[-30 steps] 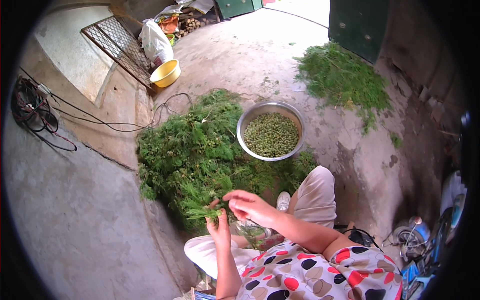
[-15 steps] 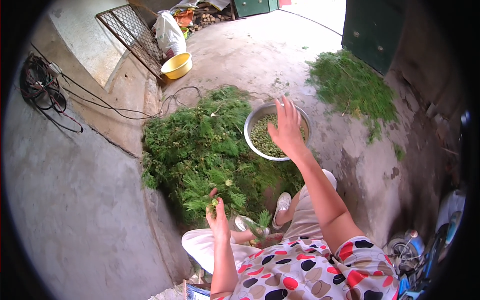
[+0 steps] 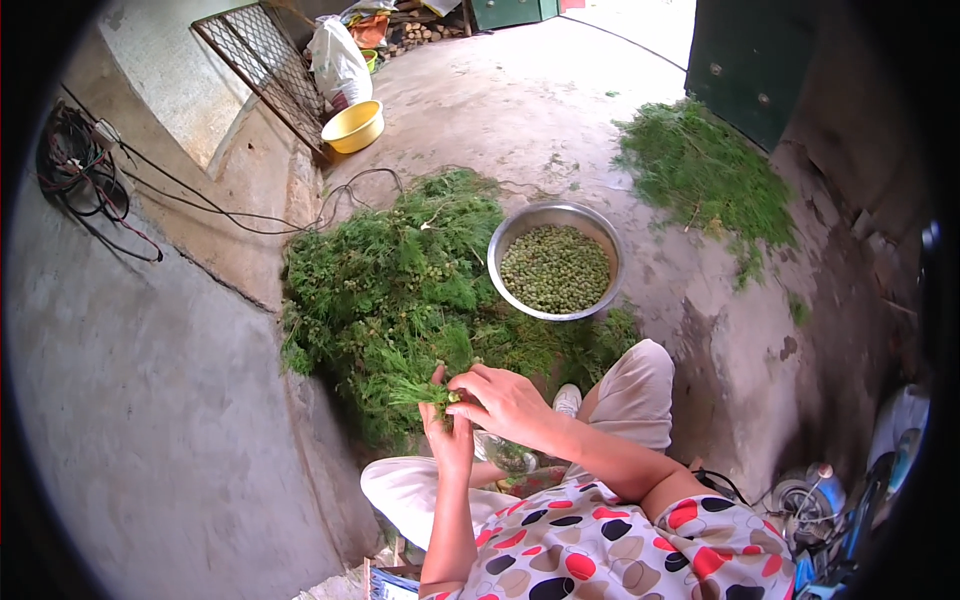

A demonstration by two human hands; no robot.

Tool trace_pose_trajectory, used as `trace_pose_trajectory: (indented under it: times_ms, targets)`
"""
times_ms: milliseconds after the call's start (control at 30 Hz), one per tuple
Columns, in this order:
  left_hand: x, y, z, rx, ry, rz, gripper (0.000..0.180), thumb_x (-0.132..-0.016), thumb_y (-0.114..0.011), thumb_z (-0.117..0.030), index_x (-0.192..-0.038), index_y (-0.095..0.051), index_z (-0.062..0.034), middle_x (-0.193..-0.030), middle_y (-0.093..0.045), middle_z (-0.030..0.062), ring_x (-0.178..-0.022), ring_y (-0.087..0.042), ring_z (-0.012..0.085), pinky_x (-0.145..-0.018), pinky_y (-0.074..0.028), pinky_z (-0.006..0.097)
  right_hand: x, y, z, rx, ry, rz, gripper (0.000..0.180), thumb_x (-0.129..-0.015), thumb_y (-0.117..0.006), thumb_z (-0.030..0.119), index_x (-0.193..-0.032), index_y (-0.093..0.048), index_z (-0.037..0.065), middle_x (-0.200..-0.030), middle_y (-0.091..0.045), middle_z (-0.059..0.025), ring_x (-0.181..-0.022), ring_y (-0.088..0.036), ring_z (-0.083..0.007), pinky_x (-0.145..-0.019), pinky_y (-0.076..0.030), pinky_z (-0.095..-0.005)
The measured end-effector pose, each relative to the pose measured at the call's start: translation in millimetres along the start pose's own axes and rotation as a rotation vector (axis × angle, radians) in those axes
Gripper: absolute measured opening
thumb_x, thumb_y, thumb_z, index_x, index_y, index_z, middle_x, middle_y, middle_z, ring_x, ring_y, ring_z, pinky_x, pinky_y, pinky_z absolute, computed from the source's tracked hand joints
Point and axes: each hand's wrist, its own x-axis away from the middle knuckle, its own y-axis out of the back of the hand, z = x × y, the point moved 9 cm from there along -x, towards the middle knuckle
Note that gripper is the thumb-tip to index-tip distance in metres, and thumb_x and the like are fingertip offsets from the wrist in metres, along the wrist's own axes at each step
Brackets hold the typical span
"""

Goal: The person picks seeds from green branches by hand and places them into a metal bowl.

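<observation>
My left hand, closed, holds a feathery green sprig low over the near side of a large heap of cut green branches. My right hand meets it there, its thumb and fingers pinched at the sprig's base. A small pale-green round cone shows at those fingertips, partly hidden. Beyond my hands, a metal basin stands on the floor to the right of the heap. Many small round green cones lie in it.
More green branches lie by the dark green door. A yellow basin, a white sack and a metal mesh frame are at the far left. Cables hang on the left wall. A blue wheeled thing stands lower right.
My right hand, open over the basin before, has come back toward me and left, and is now pinched at the sprig. My left hand stays near the same place.
</observation>
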Motion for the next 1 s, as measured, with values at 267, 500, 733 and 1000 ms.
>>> trace_pose_trajectory:
  times_ms: [267, 500, 733, 1000]
  targets:
    - [8, 11, -35, -0.439, -0.238, -0.026, 0.034, -0.08, -0.064, -0.017, -0.107, -0.052, 0.0009, -0.1, -0.055, 0.0215, -0.091, -0.054, 0.0378, -0.079, -0.044, 0.042, 6, -2, -24, -0.133, -0.157, 0.081, 0.023, -0.082, -0.057, 0.025, -0.087, -0.053, 0.003, -0.079, -0.058, -0.012, -0.071, -0.059, -0.0301, -0.059, -0.048, -0.038]
    - [6, 11, -32, -0.352, -0.188, 0.032, 0.013, -0.085, -0.056, -0.011, -0.093, -0.056, 0.0005, -0.094, -0.055, 0.019, -0.084, -0.054, 0.0353, -0.072, -0.044, 0.039, 8, 3, -1, 0.062, -0.009, 0.045, 0.017, -0.082, -0.055, 0.018, -0.085, -0.05, 0.002, -0.077, -0.053, -0.0119, -0.07, -0.057, -0.0295, -0.061, -0.047, -0.0384]
    - [10, 19, -25, -0.039, -0.082, 0.043, 0.009, -0.088, -0.053, -0.009, -0.086, -0.055, -0.0003, -0.087, -0.051, 0.0087, -0.079, -0.049, 0.0198, -0.071, -0.04, 0.029, 15, -4, 1, -0.18, -0.035, 0.041, 0.018, -0.084, -0.052, 0.013, -0.097, -0.049, 0.001, -0.085, -0.054, -0.0141, -0.076, -0.057, -0.0333, -0.062, -0.047, -0.0396]
    - [9, 20, -32, -0.043, -0.129, 0.124, 0.013, -0.09, -0.052, -0.014, -0.088, -0.053, -0.0015, -0.087, -0.048, 0.0037, -0.079, -0.045, 0.0133, -0.072, -0.037, 0.025, 16, -10, -15, -0.493, -0.19, 0.148, 0.018, -0.084, -0.053, 0.004, -0.101, -0.05, -0.001, -0.075, -0.054, -0.0111, -0.065, -0.058, -0.0221, -0.057, -0.045, -0.0316]
